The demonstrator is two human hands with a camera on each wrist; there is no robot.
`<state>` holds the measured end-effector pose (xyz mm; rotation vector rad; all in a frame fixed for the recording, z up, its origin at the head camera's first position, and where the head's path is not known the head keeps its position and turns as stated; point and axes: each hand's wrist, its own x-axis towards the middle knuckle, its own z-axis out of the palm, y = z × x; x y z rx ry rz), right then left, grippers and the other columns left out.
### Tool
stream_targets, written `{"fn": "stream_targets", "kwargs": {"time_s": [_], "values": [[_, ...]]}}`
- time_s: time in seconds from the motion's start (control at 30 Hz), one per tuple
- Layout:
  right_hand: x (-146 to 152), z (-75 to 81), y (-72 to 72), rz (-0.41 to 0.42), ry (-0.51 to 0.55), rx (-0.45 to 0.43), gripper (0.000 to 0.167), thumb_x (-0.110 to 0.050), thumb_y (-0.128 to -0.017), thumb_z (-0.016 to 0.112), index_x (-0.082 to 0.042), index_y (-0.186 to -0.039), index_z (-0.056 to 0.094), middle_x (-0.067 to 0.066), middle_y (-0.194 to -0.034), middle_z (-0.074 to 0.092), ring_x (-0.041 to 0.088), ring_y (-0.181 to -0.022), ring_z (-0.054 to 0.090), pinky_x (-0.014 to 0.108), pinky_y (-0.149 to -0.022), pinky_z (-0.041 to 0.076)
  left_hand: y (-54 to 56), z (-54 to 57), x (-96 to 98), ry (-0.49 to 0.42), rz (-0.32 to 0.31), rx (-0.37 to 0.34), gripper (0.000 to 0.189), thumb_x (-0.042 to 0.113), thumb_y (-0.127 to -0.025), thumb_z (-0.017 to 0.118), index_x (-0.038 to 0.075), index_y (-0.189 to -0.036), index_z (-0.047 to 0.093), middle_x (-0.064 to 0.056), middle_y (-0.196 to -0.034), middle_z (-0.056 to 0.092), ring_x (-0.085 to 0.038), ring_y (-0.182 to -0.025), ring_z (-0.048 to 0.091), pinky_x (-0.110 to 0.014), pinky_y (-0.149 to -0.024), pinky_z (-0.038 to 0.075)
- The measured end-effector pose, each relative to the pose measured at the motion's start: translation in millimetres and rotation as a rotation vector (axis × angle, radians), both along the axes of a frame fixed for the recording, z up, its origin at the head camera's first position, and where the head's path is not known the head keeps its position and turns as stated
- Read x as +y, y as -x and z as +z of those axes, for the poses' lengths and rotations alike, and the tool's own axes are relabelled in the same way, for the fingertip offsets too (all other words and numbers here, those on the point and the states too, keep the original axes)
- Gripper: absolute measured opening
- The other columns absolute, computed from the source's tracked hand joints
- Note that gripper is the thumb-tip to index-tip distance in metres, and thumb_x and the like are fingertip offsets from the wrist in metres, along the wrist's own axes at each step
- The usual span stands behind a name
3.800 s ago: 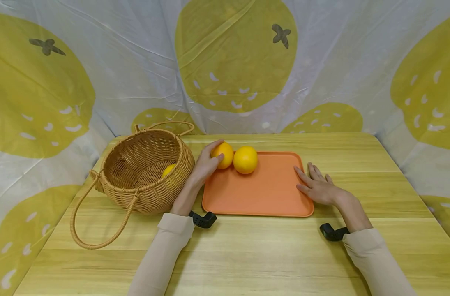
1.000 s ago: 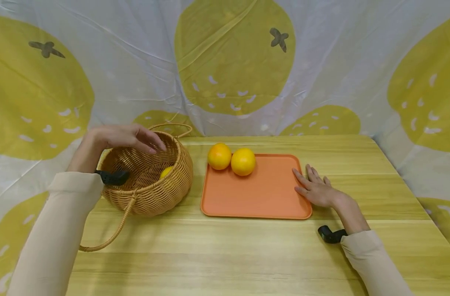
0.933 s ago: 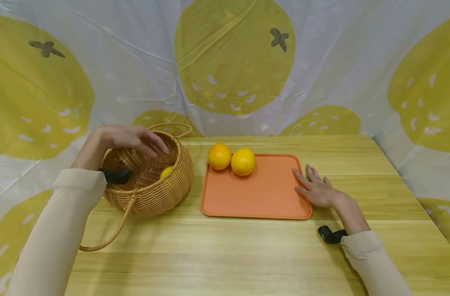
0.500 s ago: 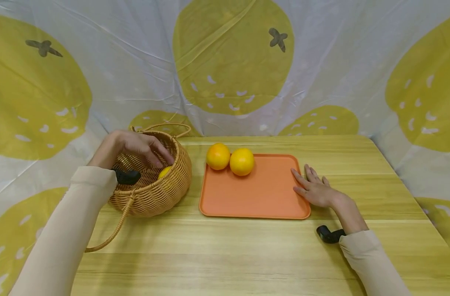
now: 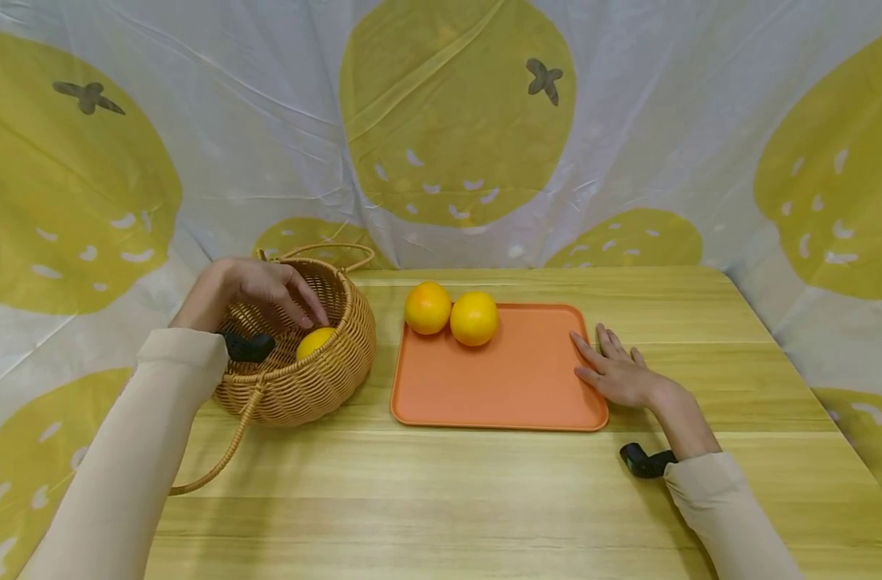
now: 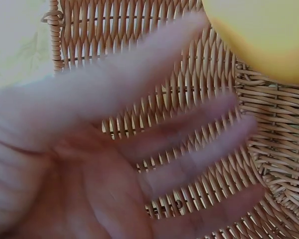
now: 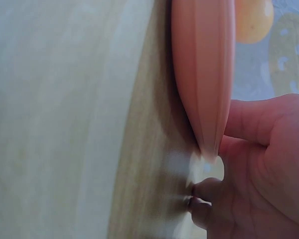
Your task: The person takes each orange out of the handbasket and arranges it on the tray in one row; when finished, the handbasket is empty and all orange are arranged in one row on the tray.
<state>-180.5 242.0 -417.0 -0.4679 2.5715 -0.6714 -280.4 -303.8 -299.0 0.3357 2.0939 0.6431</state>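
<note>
In the head view my left hand [image 5: 267, 288] reaches down into a round wicker basket [image 5: 332, 379]. Its fingers are beside an orange [image 5: 314, 343] lying inside. The left wrist view shows that hand spread, fingers nearly straight, one digit's tip at the edge of the orange [image 6: 269, 35]; whether they touch is hard to tell. My right hand [image 5: 620, 375] rests at the right rim of an orange-coloured tray [image 5: 506, 387], fingers extended. Two more oranges sit side by side at the tray's back left: the left orange [image 5: 428, 308] at the corner, the right orange [image 5: 474, 318] against it.
The basket's rear handle [image 5: 339, 246] stands up behind it, and its front handle [image 5: 230, 459] droops onto the wooden table [image 5: 484, 499]. A fruit-printed cloth [image 5: 629, 121] hangs around the table's back and sides.
My left hand has let go of the left orange on the tray, moved left and lowered into the basket. The basket's orange has just shifted slightly left. My right hand stays put.
</note>
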Motion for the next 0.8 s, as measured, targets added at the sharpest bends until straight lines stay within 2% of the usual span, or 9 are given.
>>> {"fn": "stream_targets", "kwargs": {"time_s": [0.1,0.17,0.33,0.4,0.47,0.6,0.8], "values": [[0.2,-0.3,-0.1,-0.001,-0.001,0.001,0.071,-0.035,-0.112,0.043,-0.004,-0.166,0.010,0.035,-0.166,-0.019,0.055,-0.154,-0.016,0.077,-0.115,-0.012,-0.4,-2.0,-0.8,0.028,-0.006,0.066,0.031,0.027,-0.097,0.075,0.009,-0.122,0.076,-0.007,-0.136,0.068,-0.025,-0.136,0.054,-0.048,-0.115,0.044],[0.2,-0.4,-0.1,-0.001,-0.004,0.003,0.071,-0.035,-0.112,0.043,-0.004,-0.166,0.010,0.035,-0.166,-0.018,0.055,-0.154,-0.015,0.077,-0.115,-0.012,0.0,-4.0,0.2,0.035,-0.014,0.077,0.030,0.029,-0.096,0.075,0.008,-0.118,0.076,-0.005,-0.128,0.070,-0.021,-0.127,0.057,-0.044,-0.111,0.046],[0.7,-1.0,-0.1,-0.003,-0.001,0.003,0.070,-0.035,-0.112,0.043,-0.004,-0.166,0.010,0.036,-0.166,-0.019,0.056,-0.153,-0.016,0.078,-0.115,-0.012,0.9,-8.6,3.4,0.041,-0.036,0.022,0.025,0.026,-0.096,0.076,0.006,-0.110,0.072,-0.001,-0.104,0.069,-0.015,-0.098,0.058,-0.037,-0.093,0.051],[0.7,-1.2,-0.1,-0.003,0.003,0.002,0.070,-0.035,-0.112,0.043,-0.003,-0.166,0.011,0.036,-0.166,-0.019,0.056,-0.153,-0.016,0.078,-0.115,-0.012,0.6,-9.6,3.1,0.044,-0.039,-0.005,0.025,0.024,-0.095,0.077,0.005,-0.110,0.070,0.000,-0.100,0.068,-0.015,-0.093,0.057,-0.037,-0.091,0.052],[0.6,-1.2,-0.1,-0.003,0.005,0.003,0.070,-0.035,-0.112,0.043,-0.003,-0.166,0.011,0.036,-0.166,-0.019,0.056,-0.153,-0.016,0.078,-0.115,-0.012,0.3,-10.2,2.0,0.041,-0.023,-0.045,0.027,0.024,-0.095,0.077,0.006,-0.113,0.068,-0.001,-0.101,0.066,-0.015,-0.091,0.056,-0.039,-0.089,0.053],[0.6,-1.1,-0.1,-0.001,0.006,0.004,0.071,-0.035,-0.112,0.043,-0.003,-0.166,0.011,0.036,-0.166,-0.019,0.056,-0.153,-0.016,0.078,-0.115,-0.012,-0.6,-9.0,0.0,0.001,-0.003,-0.116,0.035,0.020,-0.096,0.075,0.007,-0.128,0.066,-0.005,-0.117,0.064,-0.015,-0.094,0.056,-0.039,-0.091,0.054],[0.2,-1.1,0.7,-0.002,-0.002,0.001,0.071,-0.035,-0.112,0.043,-0.004,-0.166,0.011,0.036,-0.166,-0.019,0.056,-0.153,-0.016,0.078,-0.115,-0.012,-0.4,-5.6,-1.3,-0.047,0.038,-0.233,0.040,0.008,-0.099,0.068,0.008,-0.139,0.066,-0.007,-0.136,0.066,-0.015,-0.104,0.067,-0.043,-0.098,0.056]]}}
